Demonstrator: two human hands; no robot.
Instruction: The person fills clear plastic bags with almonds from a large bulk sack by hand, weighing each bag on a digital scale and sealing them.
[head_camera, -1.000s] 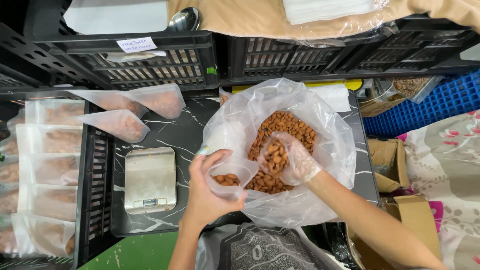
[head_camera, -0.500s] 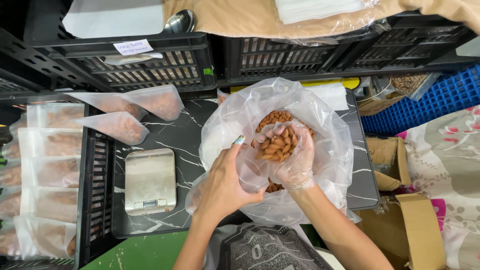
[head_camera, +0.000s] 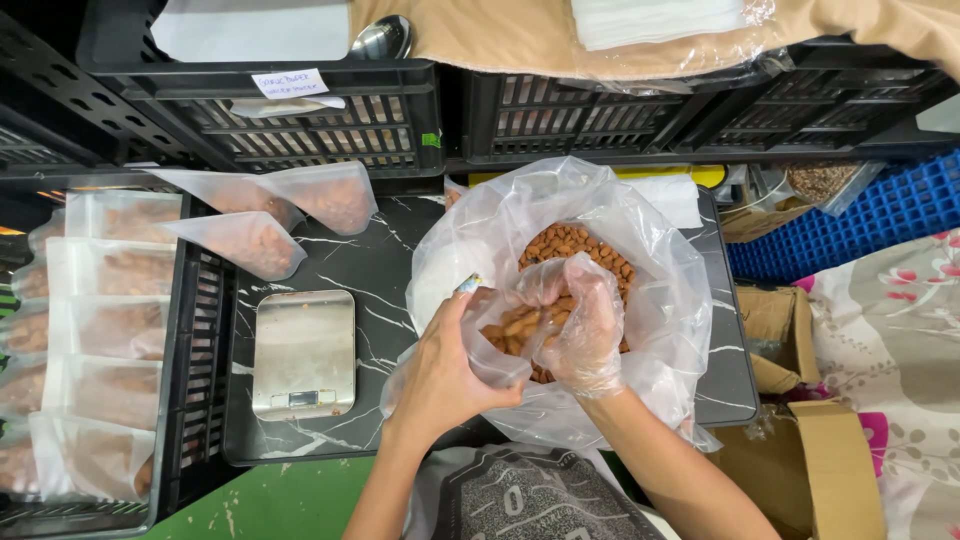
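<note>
Black marble-patterned counter (head_camera: 370, 270) with white veins carries a steel kitchen scale (head_camera: 304, 352) and a large clear plastic bag (head_camera: 640, 250) of almonds (head_camera: 570, 245), while black slatted crates (head_camera: 300, 120) line the back and a blue crate (head_camera: 880, 210) sits to the right. Filled pouches (head_camera: 250, 240) lie at the counter's far left corner, and more fill a crate (head_camera: 195, 400) on the left, cut off by the edge. Cardboard boxes (head_camera: 830, 470) stand to the right over a floral cloth (head_camera: 900, 330). The left hand (head_camera: 445, 380) is closed around the mouth of a small clear pouch (head_camera: 500, 335) held over the big bag. The right hand (head_camera: 580, 320), in a thin plastic glove, is cupped over almonds at the pouch opening; film blurs its fingers, so how tightly they close is unclear.
</note>
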